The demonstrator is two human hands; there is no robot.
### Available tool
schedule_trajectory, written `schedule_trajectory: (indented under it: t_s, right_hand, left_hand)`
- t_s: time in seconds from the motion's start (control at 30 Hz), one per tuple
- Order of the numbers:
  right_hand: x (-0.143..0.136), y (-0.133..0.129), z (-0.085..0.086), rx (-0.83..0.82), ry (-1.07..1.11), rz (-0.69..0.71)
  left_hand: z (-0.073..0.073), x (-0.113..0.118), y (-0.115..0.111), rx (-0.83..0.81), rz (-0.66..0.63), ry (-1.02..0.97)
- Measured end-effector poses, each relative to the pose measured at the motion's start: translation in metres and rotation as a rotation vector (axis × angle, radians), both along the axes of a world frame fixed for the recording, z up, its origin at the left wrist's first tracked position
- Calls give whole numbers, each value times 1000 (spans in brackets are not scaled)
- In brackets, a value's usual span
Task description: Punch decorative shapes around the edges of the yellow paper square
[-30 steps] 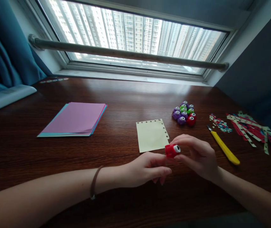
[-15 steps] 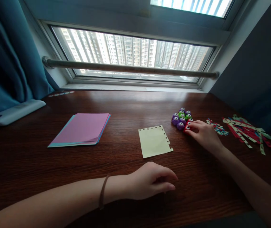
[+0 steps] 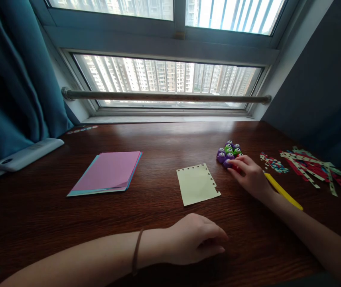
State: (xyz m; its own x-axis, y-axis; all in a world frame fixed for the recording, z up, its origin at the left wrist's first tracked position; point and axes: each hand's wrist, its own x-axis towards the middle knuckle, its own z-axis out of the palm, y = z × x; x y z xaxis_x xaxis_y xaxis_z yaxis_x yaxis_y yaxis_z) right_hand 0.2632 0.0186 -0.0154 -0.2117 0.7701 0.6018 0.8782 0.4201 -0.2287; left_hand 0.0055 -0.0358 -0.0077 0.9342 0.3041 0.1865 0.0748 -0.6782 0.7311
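Note:
Several small purple, green and red pieces with white eye-like tops [image 3: 228, 151] stand bunched together on the right half of the table. My right hand [image 3: 249, 175] reaches to the front of this bunch, its thumb and fingertips at a purple piece and the red ones, partly covering them. A pale yellow paper sheet [image 3: 198, 185] with star-shaped holes along its top and right edges lies left of that hand. My left hand [image 3: 196, 239] rests on the table below the sheet, fingers curled loosely with a gap to the thumb, holding nothing.
Pink and blue paper sheets [image 3: 107, 171] are stacked on the left. A white device [image 3: 29, 154] lies by the curtain. Behind my right wrist is a yellow stick [image 3: 282, 191]; further right are tiny colourful bits [image 3: 273, 162] and punched paper strips [image 3: 314, 165].
The view has tilted up slightly. My right hand has shifted left along the front of the bunch, towards a purple piece. The yellow stick now shows beside my right forearm.

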Motion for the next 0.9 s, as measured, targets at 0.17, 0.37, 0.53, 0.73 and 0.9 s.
schedule_trajectory:
  t_s: [0.17,0.37,0.53,0.73,0.9]
  right_hand:
    - [-29,-18,4,-173,-67,509]
    - [-32,-20,4,-243,-254,585]
    - [-27,-18,7,-221,-270,563]
    - [-23,-17,9,-206,-242,567]
    - [-25,-21,7,-82,-204,596]
  left_hand:
    - [-6,1,-1,139,1,-17]
    - [-8,2,-1,182,-19,-30]
    - [-6,3,-1,172,-17,-25]
    - [-5,3,0,153,-18,-3]
    - [-6,1,-1,204,-14,-24]
